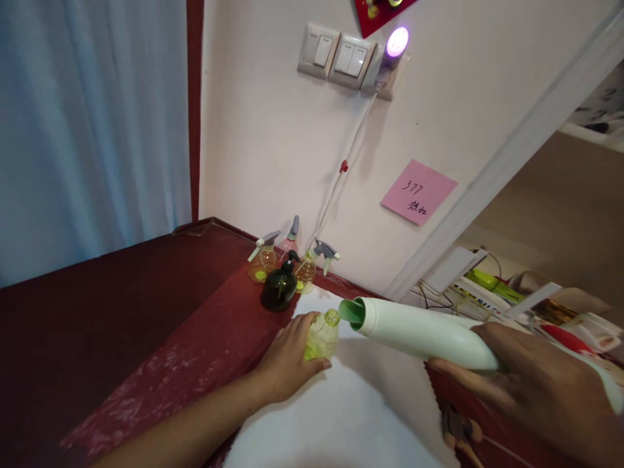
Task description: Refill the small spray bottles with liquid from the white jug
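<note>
Left hand (287,357) closed around small yellow-green plastic bottle (322,337), which stands on white cloth (341,416). Right hand (531,383) grips tilted white bottle (419,333), green spout (351,313) just beside small bottle's mouth. Beyond: 3 spray bottles (292,260), 1 dark pump bottle (280,286) on red tabletop (146,312).

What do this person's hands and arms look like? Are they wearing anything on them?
The left hand and the right hand are both bare, with no gloves, and no ring or watch shows. The left forearm is bare too, with no sleeve in view.
</note>
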`<action>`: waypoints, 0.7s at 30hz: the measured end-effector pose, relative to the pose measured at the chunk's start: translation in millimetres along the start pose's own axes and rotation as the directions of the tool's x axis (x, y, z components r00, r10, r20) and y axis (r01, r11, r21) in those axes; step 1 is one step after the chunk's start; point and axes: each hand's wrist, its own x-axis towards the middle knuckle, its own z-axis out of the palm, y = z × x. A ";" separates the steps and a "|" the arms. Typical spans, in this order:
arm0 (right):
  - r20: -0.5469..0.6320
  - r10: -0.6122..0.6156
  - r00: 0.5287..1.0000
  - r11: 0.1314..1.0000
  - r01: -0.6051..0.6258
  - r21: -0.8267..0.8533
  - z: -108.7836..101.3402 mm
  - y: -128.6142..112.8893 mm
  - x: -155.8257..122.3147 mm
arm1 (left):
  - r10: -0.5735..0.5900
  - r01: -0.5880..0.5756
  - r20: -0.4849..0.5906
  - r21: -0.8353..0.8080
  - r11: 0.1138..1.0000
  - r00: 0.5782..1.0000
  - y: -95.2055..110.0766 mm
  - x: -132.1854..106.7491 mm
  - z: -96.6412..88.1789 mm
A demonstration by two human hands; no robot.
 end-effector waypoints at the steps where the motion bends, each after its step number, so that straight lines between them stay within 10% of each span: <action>1: 0.000 -0.002 1.000 1.000 0.002 0.000 0.4 0.7 -0.9 | 0.002 -0.002 -0.001 0.000 1.000 1.000 -0.8 -0.1 0.3; 21: 0.035 0.070 0.997 0.996 -0.071 0.044 0.0 0.5 -5.7 | 0.011 -0.011 -0.006 0.003 1.000 1.000 -5.0 0.5 1.7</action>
